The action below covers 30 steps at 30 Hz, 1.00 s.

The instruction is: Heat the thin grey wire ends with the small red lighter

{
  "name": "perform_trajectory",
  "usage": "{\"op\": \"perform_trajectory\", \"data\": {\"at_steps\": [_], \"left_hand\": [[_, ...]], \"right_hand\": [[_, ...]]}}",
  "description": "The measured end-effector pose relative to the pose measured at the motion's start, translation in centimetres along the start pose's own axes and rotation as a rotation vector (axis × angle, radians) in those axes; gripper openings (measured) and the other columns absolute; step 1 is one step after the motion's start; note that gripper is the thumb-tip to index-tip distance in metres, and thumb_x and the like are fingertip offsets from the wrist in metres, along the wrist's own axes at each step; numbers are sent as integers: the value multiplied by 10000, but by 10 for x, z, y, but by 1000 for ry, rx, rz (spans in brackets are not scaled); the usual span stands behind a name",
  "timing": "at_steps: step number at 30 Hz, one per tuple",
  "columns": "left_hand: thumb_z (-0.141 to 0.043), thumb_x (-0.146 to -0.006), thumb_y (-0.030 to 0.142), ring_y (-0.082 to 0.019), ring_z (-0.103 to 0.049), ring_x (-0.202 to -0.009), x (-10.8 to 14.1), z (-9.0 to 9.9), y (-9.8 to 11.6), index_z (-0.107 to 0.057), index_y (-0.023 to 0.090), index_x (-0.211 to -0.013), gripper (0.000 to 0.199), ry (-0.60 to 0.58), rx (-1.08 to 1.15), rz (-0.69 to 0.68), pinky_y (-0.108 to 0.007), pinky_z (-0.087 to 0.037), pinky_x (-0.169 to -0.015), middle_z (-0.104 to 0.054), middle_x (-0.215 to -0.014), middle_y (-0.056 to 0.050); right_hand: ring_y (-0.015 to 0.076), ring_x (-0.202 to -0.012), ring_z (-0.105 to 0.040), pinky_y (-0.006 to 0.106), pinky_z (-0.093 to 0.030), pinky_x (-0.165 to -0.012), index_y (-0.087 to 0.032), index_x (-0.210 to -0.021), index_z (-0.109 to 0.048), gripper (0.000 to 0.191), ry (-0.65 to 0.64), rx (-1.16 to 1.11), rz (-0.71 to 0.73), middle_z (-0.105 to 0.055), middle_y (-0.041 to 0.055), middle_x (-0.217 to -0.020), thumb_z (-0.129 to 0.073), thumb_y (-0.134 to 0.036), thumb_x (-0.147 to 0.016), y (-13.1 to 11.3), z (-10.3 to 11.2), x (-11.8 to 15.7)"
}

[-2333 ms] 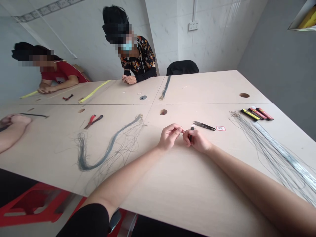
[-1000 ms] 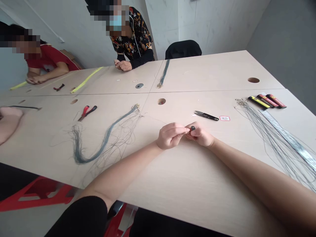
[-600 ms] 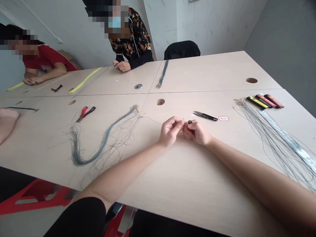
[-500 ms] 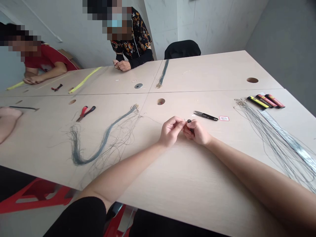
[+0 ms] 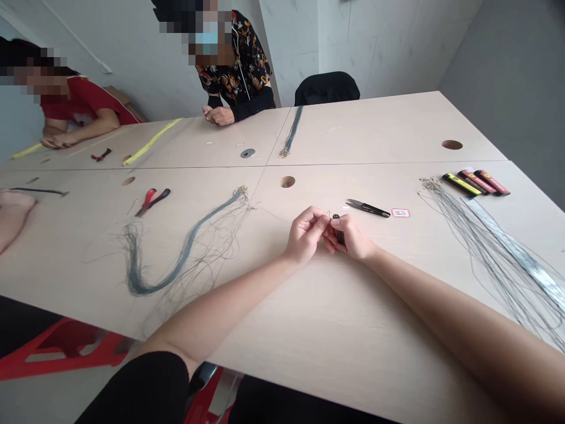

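Observation:
Close together over the table (image 5: 273,347), my two hands meet at the fingertips. My left hand (image 5: 306,234) pinches a tiny thin hook (image 5: 328,214), probably a fishing hook, between thumb and forefinger. A small black tool (image 5: 339,228) sits in my right hand (image 5: 355,237), its dark end showing above the thumb; the rest is hidden by the fingers. Just beyond the right hand lie black thread snips (image 5: 368,208). To the left rests a bundle of blue-grey line (image 5: 185,253) with gold hooks (image 5: 241,191) at one end.
On the right, more hooked lines (image 5: 477,241) lie beside a shiny strip (image 5: 512,247) and black-and-red packs (image 5: 472,182). Red-handled pliers (image 5: 152,202) lie left. Two people sit across the table; another person's arm (image 5: 15,215) rests at the left edge. Round holes (image 5: 288,182) pierce the tabletop.
The black tool has tilted more upright in my right hand, and the right fingers have shifted slightly left. My left hand has barely moved.

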<state>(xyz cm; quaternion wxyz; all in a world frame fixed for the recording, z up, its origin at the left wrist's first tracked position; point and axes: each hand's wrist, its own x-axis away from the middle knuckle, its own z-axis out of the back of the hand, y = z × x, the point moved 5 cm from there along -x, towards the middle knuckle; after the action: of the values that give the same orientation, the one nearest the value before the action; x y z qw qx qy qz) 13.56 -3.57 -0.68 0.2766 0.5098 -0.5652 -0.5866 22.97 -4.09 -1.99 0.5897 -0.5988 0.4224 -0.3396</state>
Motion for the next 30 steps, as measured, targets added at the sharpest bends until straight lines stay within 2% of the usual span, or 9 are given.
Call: {"op": "perform_trajectory", "data": {"at_steps": [6, 12, 18, 21, 23, 27, 30], "left_hand": [[-664, -815, 463, -64, -432, -494, -1, 2, -1, -518, 175, -688, 346, 58, 10, -44, -188, -336, -445, -458, -546, 46], [-662, -813, 471, -62, -413, -509, -2, 4, -4, -524, 171, -694, 351, 82, -20, -42, -197, -321, -475, -454, -559, 47], [-668, -802, 482, -68, -417, -511, -3, 7, -8, -546, 179, -715, 339, 109, 16, -27, -213, -366, -508, -502, -595, 39], [-681, -799, 452, -70, -436, -548, -4, 11, -12, -560, 176, -723, 311, 133, 82, -9, -207, -368, -526, -518, -624, 31], [-683, -796, 443, -73, -439, -572, -4, 14, -14, -567, 173, -719, 304, 155, 96, 7, -203, -358, -536, -511, -623, 28], [-678, -788, 442, -76, -412, -571, -4, 17, -16, -575, 172, -702, 302, 175, 40, 48, -215, -342, -551, -488, -609, 31], [-673, -781, 452, -83, -409, -576, -4, 16, -16, -587, 174, -704, 301, 166, -22, 60, -230, -344, -571, -478, -605, 32]], "right_hand": [[101, -433, -349, 260, -266, -449, -211, -402, -362, 446, 44, 3, 44, -363, 1, -359, -397, -375, -815, 0, 2, -1], [90, -399, -239, 269, -218, -425, -218, -466, -325, 350, 26, -125, -20, -288, -27, -392, -374, -285, -806, 11, 4, -3], [89, -419, -258, 263, -226, -437, -218, -522, -325, 420, 25, -80, -13, -299, -40, -424, -403, -422, -881, 8, 3, -4], [82, -434, -297, 257, -253, -451, -205, -515, -361, 451, 29, -72, 47, -340, -38, -439, -448, -475, -866, 5, 4, -4], [73, -442, -303, 251, -262, -458, -191, -539, -408, 428, 93, -83, 91, -350, -50, -457, -547, -476, -827, 3, 9, -4], [59, -462, -318, 241, -272, -473, -164, -694, -564, 291, 311, -118, 114, -408, -59, -524, -710, -413, -731, 2, 22, -3], [61, -459, -320, 243, -261, -469, -157, -754, -629, 266, 370, -166, 99, -404, -60, -514, -729, -400, -708, 2, 26, -3]]}}
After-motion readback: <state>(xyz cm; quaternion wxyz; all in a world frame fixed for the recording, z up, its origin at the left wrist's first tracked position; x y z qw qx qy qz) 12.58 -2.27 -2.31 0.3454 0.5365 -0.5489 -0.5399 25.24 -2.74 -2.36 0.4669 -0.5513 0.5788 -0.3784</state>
